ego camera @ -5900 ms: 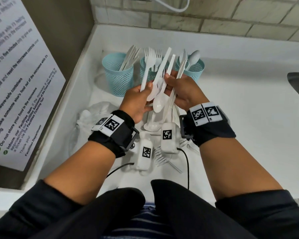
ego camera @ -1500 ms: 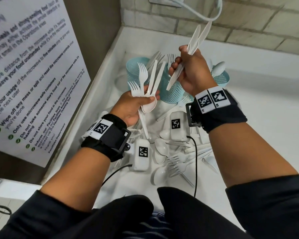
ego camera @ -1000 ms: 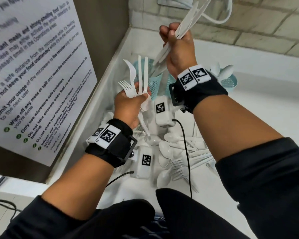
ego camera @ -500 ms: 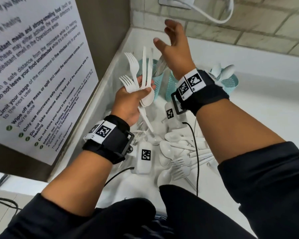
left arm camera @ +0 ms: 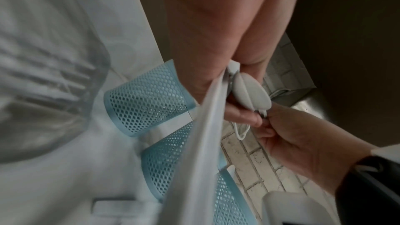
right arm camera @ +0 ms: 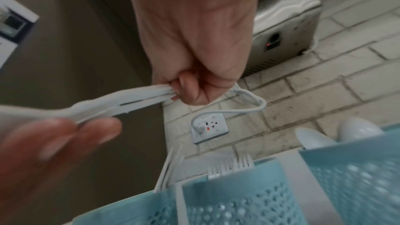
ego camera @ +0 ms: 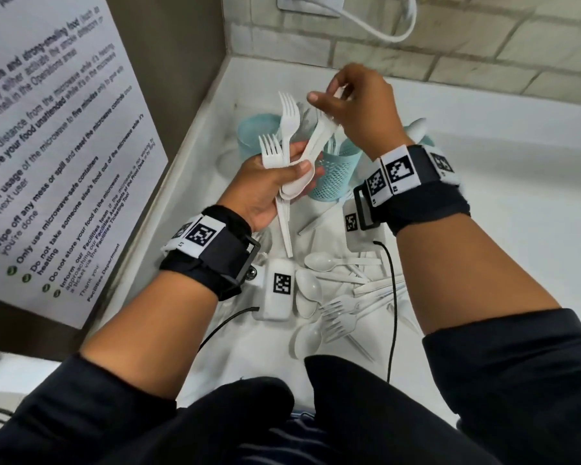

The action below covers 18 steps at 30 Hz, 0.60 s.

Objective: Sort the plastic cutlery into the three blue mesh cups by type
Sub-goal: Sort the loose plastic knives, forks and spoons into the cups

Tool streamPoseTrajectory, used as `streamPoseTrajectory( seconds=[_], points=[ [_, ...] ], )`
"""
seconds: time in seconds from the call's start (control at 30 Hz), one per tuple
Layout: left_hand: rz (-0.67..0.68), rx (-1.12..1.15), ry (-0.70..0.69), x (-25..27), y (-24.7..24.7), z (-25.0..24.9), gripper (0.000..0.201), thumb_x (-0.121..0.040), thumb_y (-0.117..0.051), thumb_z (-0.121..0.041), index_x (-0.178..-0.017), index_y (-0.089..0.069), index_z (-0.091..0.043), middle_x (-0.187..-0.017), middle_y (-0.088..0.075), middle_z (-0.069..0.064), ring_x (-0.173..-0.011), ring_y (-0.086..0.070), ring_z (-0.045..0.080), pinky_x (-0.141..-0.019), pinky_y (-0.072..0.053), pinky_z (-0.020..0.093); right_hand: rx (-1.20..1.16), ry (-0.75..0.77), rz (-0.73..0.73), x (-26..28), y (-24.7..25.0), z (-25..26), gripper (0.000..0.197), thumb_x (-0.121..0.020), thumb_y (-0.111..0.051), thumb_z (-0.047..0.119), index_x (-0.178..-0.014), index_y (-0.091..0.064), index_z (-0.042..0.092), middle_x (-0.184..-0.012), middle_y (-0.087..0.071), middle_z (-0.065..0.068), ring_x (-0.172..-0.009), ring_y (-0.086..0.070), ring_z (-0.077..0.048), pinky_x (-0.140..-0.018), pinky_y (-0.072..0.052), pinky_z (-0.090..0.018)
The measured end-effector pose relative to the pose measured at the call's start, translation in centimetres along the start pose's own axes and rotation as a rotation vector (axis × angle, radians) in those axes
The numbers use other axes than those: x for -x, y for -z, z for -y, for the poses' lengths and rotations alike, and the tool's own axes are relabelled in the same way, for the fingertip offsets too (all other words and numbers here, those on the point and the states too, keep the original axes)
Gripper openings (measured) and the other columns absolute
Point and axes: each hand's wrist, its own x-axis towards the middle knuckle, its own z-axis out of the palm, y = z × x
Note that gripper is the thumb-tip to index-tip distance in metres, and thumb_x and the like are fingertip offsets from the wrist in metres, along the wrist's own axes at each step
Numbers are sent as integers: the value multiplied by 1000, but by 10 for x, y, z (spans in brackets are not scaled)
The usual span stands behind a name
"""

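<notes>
Pale brick wall (ego camera: 450, 62) and a white tabletop (ego camera: 517, 229) are framing a corner where three blue mesh cups are standing in a row: the left cup (ego camera: 259, 135), the middle cup (ego camera: 336, 176) and the right cup (ego camera: 423, 139), the last mostly hidden behind the right wrist. The left hand (ego camera: 269, 186) is clenching a mixed bundle (ego camera: 296, 162) of white plastic cutlery, two fork heads fanning upward and spoon bowls showing under the thumb, probably held upright so single pieces can be picked off. The right hand (ego camera: 359, 109) is pinching the handle ends of two spoons (right arm camera: 121, 102) from that bundle between thumb and fingertips, seemingly drawing them out for the cup at the right, where spoon bowls (right arm camera: 337, 136) are already poking up. Forks (right arm camera: 231, 165) are standing in the middle cup. More loose cutlery (ego camera: 342, 297) is lying unsorted on the tabletop below the wrists, so the sorting is looking well short of finished. A printed notice (ego camera: 47, 162) is hanging at the left.
</notes>
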Motion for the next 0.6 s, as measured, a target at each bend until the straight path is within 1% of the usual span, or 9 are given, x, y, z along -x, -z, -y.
streamPoseTrajectory(
  seconds=[0.07, 0.13, 0.17, 0.27, 0.37, 0.43, 0.5, 0.57, 0.6],
  points=[
    [-17, 6, 23, -1, 0, 1, 31, -88, -53, 6, -117, -57, -4, -80, -73, 3, -70, -71, 13, -65, -57, 20, -60, -38, -97, 4, 6, -10, 36, -74, -75, 35, -61, -42, 29, -56, -44, 10, -45, -45, 4, -50, -33, -9],
    [-26, 4, 22, -2, 0, 3, 34, -87, -54, 6, -121, -54, -2, -83, -72, 5, -72, -71, 15, -68, -57, 21, -148, -71, -139, 11, 10, -19, 35, -74, -76, 34, -62, -43, 29, -59, -45, 8, -48, -46, -3, -52, -40, -18],
    [-28, -1, 17, -2, 1, 3, 36, -86, -54, 7, -121, -54, -1, -88, -71, 7, -75, -71, 16, -71, -58, 21, -194, -85, -139, 15, 12, -23, 34, -75, -76, 32, -64, -44, 27, -60, -46, 6, -45, -47, -4, -48, -42, -22],
    [-51, -31, -4, -4, 3, 3, 44, -84, -53, 13, -126, -51, 1, -100, -65, 8, -88, -65, 19, -78, -56, 23, -315, -150, -90, 25, 18, -35, 29, -79, -74, 21, -71, -46, 20, -64, -47, 1, -35, -47, -2, -39, -41, -17],
    [-117, -72, -36, -6, 4, 3, 48, -81, -52, 18, -125, -52, 1, -99, -66, 7, -80, -65, 13, -67, -55, 19, -351, -260, 96, 34, 31, -46, 21, -79, -73, 15, -73, -52, 15, -53, -56, 4, -40, -53, -2, -43, -46, -15],
    [-151, -77, -51, -7, 5, 5, 48, -80, -51, 20, -124, -53, 1, -100, -67, 9, -80, -64, 14, -62, -54, 17, -212, -322, 299, 40, 42, -46, 10, -81, -70, 21, -78, -63, 15, -59, -61, 2, -50, -56, -5, -57, -51, -18],
    [-176, -75, -61, -9, 5, 6, 46, -80, -51, 20, -122, -54, 2, -92, -68, 6, -80, -64, 15, -60, -53, 17, 72, -325, 500, 44, 53, -41, 22, -84, -65, 36, -90, -71, 15, -73, -66, 1, -65, -59, -7, -73, -52, -21],
    [-189, -86, -62, -12, 2, 8, 43, -79, -53, 20, -118, -57, 2, -82, -70, 1, -77, -65, 15, -61, -54, 17, 326, -259, 652, 47, 56, -31, 35, -86, -55, 51, -94, -73, 22, -82, -71, 7, -79, -63, -4, -82, -46, -24],
    [-186, -102, -62, -13, -1, 9, 41, -79, -53, 20, -115, -58, 1, -78, -71, -1, -75, -66, 14, -61, -54, 17, 369, -242, 719, 48, 54, -25, 36, -88, -51, 53, -95, -73, 25, -86, -72, 10, -83, -64, -2, -84, -44, -25]
  ],
)
